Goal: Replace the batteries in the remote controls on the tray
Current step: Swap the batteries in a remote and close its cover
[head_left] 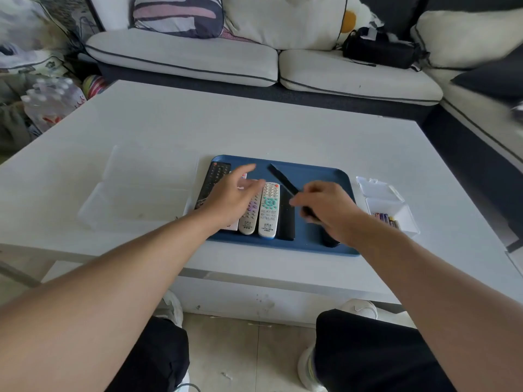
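White tabletop was seen before a pale sofa, and a blue tray was set on it. Several remote controls were laid side by side on the tray. Above them the left hand was held with fingers spread, nothing gripped. A slim black remote was pinched by the right hand and tilted above the tray. Batteries were kept in a clear box just beside the tray.

Print on the white remote seems too blurred.
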